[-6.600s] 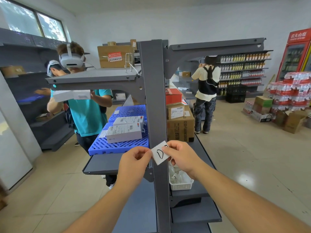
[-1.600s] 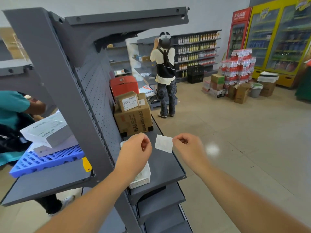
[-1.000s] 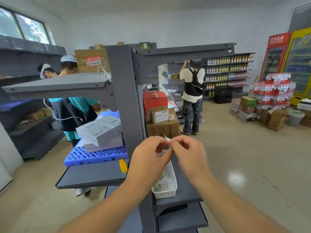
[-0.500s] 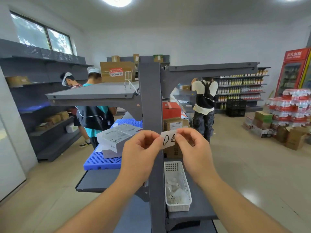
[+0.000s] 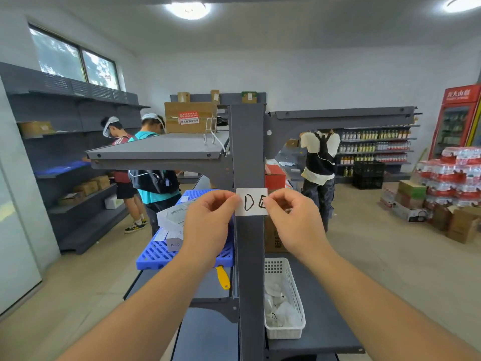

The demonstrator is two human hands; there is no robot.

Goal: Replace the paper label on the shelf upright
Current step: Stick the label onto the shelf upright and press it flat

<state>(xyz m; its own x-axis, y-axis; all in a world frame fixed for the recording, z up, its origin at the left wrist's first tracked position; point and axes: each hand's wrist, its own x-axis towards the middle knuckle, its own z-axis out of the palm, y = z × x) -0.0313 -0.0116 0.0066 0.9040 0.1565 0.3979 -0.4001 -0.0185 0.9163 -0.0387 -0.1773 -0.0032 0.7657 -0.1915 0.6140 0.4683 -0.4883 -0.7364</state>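
A small white paper label (image 5: 251,201) with black handwriting lies flat across the front of the dark grey shelf upright (image 5: 248,269), at about chest height. My left hand (image 5: 208,225) pinches its left edge between thumb and forefinger. My right hand (image 5: 292,222) pinches its right edge and covers part of the writing. The label spans the upright's full width.
A white plastic basket (image 5: 294,287) of paper scraps sits on the shelf right of the upright. A blue pallet (image 5: 156,254) with white boxes and a yellow-handled tool (image 5: 223,277) lie to the left. Three people stand behind the shelving. Cardboard boxes and bottled water packs (image 5: 447,175) stand at right.
The label has gone from held loose in front of me to pressed square against the upright. Both hands have shifted slightly apart to its side edges.
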